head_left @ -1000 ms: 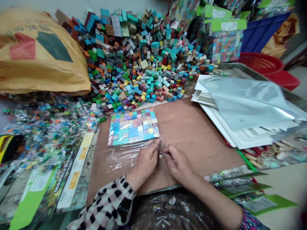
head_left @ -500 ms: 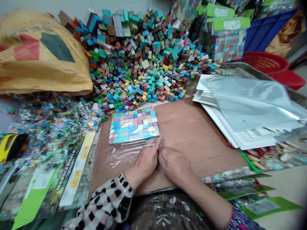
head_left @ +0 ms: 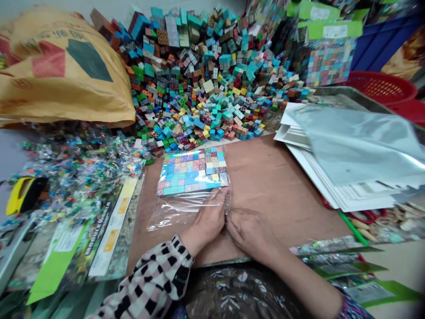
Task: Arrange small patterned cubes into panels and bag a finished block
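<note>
Slumping at far left, a yellow sack point(head_left: 59, 66) overlooks a drift of small cellophane packets point(head_left: 76, 168) and printed header cards point(head_left: 109, 226). On the brown board point(head_left: 282, 186) lies a clear plastic bag point(head_left: 175, 215), a flat grid of coloured cubes point(head_left: 194, 170) filling its far end, just before the heap of loose cubes point(head_left: 206, 75). The left hand point(head_left: 209, 219) presses flat, fingers together, on the bag's empty near end; the right hand point(head_left: 249, 228) touches it, fingertips at the bag's edge, its grip impossible to tell. White sheets point(head_left: 332, 186) sit stacked at right.
</note>
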{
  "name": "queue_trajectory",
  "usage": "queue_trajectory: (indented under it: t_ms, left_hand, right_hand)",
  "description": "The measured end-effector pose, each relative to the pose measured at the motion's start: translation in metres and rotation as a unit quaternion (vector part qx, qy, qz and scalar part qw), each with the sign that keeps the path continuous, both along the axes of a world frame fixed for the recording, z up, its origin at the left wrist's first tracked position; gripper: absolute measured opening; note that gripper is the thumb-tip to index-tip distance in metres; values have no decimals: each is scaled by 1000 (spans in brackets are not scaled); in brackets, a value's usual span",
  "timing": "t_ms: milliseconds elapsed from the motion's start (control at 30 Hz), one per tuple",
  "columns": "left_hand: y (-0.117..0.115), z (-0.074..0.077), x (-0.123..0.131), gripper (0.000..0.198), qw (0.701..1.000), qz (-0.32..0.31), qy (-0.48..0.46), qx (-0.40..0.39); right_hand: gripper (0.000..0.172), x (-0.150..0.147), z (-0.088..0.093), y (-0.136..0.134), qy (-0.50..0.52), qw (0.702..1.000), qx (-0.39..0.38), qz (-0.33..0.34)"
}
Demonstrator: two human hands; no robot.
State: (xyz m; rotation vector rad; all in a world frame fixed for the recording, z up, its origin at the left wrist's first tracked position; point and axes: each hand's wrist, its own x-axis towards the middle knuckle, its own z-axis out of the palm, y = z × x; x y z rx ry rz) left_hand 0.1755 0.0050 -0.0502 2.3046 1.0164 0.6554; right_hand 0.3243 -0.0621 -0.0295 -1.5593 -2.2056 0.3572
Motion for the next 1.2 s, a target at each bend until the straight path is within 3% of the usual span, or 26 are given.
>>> queue_trajectory:
  t_ms: [100,267,400,500,600,700,767,800,900,967,1067,1200]
  left_hand:
    - [0,7,0,45,1000,-1,18,-20]
    - [-7,29,-12,46,989,-47,140,-23]
    - [-26,36,-37,42,976,-23,217,25]
    - [-46,39,-64,38,968,13,234,87]
    - [-63,46,-93,33,961,31,200,188]
    - [-66,51,-118,26,896,220,195,334]
    - [-59,49,-128,34,856,315,228,340]
    - [-54,48,-132,34,853,328,258,312]
    - [-39,41,-137,22,868,298,338,210]
    - [-34,38,-137,27,874,292,342,184]
    - [-33,34,-136,32,893,297,286,179]
    - [-35,28,-136,36,935,248,205,150]
  right_hand:
    - [33,1,-1,-3,6,1000,13,-23]
    - [33,3,-1,-8,2,993,34,-109]
    - [26,-3,9,-15,-9,979,140,-150]
    - [19,-19,19,-21,60,981,182,-38]
    - [25,-39,21,-23,124,979,115,113]
    - [39,-58,13,-16,82,978,66,178]
    - [46,-71,7,-8,40,977,41,205]
    - [48,-77,5,-2,24,976,22,215]
    - [50,-95,4,17,14,972,-40,230]
    - [50,-105,7,32,37,969,-72,232]
    - [45,-117,7,52,105,963,-90,231]
    - [40,-127,-2,67,174,962,-70,201]
